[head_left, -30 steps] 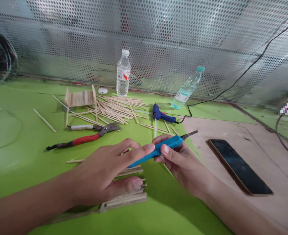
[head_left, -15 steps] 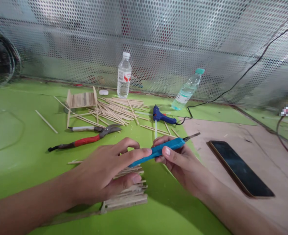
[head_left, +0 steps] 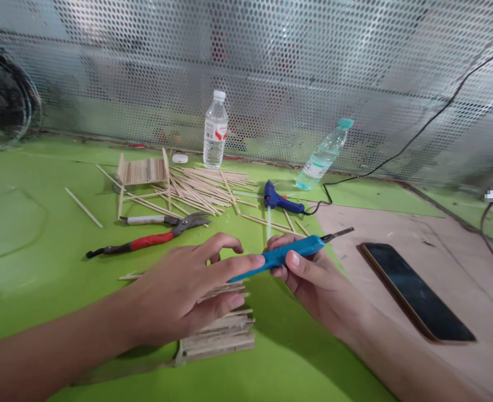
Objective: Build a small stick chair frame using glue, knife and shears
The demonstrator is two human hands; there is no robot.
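A blue utility knife (head_left: 279, 255) is held in my right hand (head_left: 313, 271), between thumb and fingers, its narrow blade pointing right and up. My left hand (head_left: 187, 290) has its fingers apart, the index fingertip resting on the knife's body. Below the left hand lies a row of joined wooden sticks (head_left: 225, 335), partly covered by that hand. Behind are red-and-white-handled pruning shears (head_left: 152, 241), a pile of loose sticks (head_left: 204, 190) and a small stick-built chair shape (head_left: 143, 172).
A blue glue gun (head_left: 282, 202) with a black cord lies behind my right hand. Two bottles, one clear (head_left: 215, 131) and one greenish (head_left: 324, 156), stand by the perforated metal screen (head_left: 271, 67). A phone (head_left: 417, 290) lies at right on a brown board (head_left: 350, 223).
The knife's blade shows slightly more length beyond the blue body. Both hands keep nearly the same pose, and the whole view has shifted slightly.
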